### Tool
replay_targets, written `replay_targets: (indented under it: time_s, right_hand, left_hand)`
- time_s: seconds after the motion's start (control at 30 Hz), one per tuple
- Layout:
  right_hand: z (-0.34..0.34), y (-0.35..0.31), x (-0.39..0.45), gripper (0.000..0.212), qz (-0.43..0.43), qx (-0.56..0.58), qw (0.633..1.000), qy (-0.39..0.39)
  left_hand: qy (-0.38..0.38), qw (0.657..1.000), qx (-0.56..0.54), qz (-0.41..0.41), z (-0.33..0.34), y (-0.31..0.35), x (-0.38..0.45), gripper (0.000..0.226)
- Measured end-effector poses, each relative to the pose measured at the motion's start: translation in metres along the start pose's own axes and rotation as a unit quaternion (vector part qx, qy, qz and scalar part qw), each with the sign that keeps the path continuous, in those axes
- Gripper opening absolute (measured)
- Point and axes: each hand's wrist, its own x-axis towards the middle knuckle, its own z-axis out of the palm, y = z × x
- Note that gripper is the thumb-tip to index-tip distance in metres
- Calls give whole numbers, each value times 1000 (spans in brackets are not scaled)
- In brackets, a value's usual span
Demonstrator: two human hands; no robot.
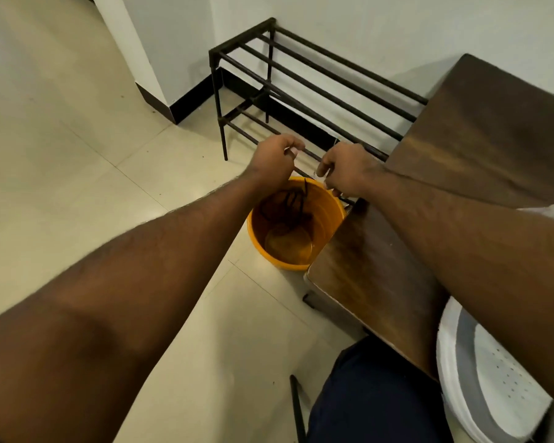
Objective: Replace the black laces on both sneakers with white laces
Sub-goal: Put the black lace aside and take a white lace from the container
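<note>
Laces (288, 203) (black, seemingly) lie in bucket (301, 263) below both hands (274, 161).

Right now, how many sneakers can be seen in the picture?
1. A white and grey sneaker lies at the lower right, on the wooden table's near edge, partly under the right forearm. The second sneaker may be hidden or out of view.

No text, label, brand or number can be read anywhere.
</note>
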Motion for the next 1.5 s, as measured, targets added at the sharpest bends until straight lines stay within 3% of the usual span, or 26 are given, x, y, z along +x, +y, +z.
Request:
replay_targets:
  time_s: [0.23, 0.47, 0.57, 0.77, 1.03, 1.2, 1.27, 1.4, 1.5]
  right_hand:
    - [-42, 9, -14, 13, -34, -45, 995, 81]
    - [-142, 57, -75, 15, -4, -47, 980, 193]
    - [-181, 102, -122, 16, 33, -67, 973, 220]
    - [-239, 222, -245, 13, 146, -69, 949, 270]
    - [-232, 371, -370, 16, 280, -18, 911, 301]
    - [-208, 424, -376, 27, 298, 8, 910, 287]
    - [-201, 444, -372, 30, 303, 9, 908, 290]
    - [-199, 478, -362, 26, 287, -13, 902, 322]
    - [-200, 499, -352, 38, 284, -66, 905, 311]
  left_hand:
    - [7, 999, 3, 33, 39, 30, 0, 30]
    - [-7, 995, -12, 100, 76, 148, 2, 34]
    - [-43, 983, 62, 165, 105, 210, -10, 37]
    - [-166, 935, 168, 264, 214, 330, -62, 45]
    - [-319, 856, 328, 242, 373, 405, -118, 78]
    - [-362, 798, 436, 205, 434, 412, -111, 110]
    - [-366, 790, 452, 195, 455, 412, -103, 119]
    - [-397, 774, 458, 184, 480, 415, -84, 123]
    - [-408, 753, 482, 185, 491, 415, -73, 128]
